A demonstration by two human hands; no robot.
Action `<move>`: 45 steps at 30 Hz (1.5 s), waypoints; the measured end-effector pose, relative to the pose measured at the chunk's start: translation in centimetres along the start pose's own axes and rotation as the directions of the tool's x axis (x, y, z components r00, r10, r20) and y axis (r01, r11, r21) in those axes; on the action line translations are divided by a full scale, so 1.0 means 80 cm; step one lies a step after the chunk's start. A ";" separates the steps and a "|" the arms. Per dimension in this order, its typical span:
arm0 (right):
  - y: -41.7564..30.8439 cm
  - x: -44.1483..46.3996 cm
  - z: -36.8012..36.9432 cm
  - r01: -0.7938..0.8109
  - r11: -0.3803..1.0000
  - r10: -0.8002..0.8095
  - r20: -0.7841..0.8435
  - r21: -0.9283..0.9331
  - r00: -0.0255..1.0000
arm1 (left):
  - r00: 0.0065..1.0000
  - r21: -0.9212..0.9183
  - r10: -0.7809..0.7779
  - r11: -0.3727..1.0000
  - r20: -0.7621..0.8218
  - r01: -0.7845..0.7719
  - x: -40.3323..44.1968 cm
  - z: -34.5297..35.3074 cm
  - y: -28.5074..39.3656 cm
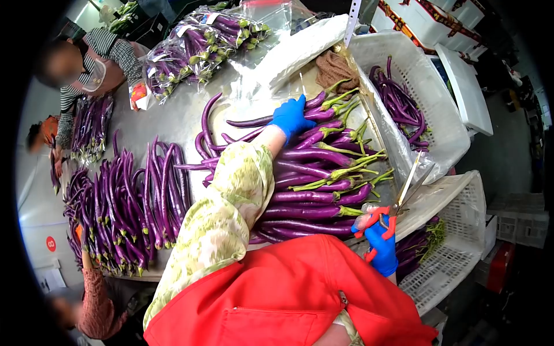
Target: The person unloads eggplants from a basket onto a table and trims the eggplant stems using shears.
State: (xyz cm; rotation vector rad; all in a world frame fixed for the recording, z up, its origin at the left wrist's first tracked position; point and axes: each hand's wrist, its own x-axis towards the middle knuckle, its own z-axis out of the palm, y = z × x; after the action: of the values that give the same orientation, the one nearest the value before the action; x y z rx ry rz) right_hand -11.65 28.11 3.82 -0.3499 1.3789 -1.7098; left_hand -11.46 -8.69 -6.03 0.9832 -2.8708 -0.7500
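Note:
My left hand (292, 118), in a blue glove, curls over a long purple eggplant (249, 122) at the far end of the pile. My right hand (381, 245), also gloved in blue, grips red-handled scissors (402, 199) with the blades apart and pointing away from me. Beneath and between my hands lies a heap of eggplants (306, 197), their green stems pointing right toward the table edge. Some clear plastic shows near the scissor handles; I cannot tell what it is.
More eggplants (124, 207) lie in rows at left. Bagged eggplants (202, 43) sit at the back beside a white plastic sheet (294, 52) and a brown cloth (336, 70). White crates (444, 104) holding eggplants stand at right. One co-worker (98, 63) is across the table, another (98, 305) at lower left.

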 end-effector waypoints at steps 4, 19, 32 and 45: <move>0.012 0.005 -0.005 -0.032 0.999 0.033 0.023 -0.041 0.999 | 0.999 0.098 -0.031 0.995 -0.030 0.034 -0.005 0.003 0.014; 0.016 0.035 0.005 0.084 0.994 -0.088 -0.050 -0.076 0.995 | 0.994 -0.087 0.017 0.996 -0.110 -0.027 -0.014 -0.018 0.035; 0.016 -0.007 -0.004 0.178 0.978 -0.154 0.203 -0.110 0.967 | 0.499 0.009 0.245 0.903 -0.831 -0.429 -0.102 -0.155 0.084; -0.017 -0.022 0.011 0.535 0.791 -0.523 0.123 -0.296 0.843 | 0.511 0.255 0.542 0.811 -0.667 -0.526 -0.220 -0.263 0.170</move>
State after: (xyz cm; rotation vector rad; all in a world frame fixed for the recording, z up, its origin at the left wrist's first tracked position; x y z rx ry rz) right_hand -10.64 28.89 5.88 -1.0334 1.6389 -1.8978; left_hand -1.65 1.75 21.08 0.2097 -2.2277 -0.1871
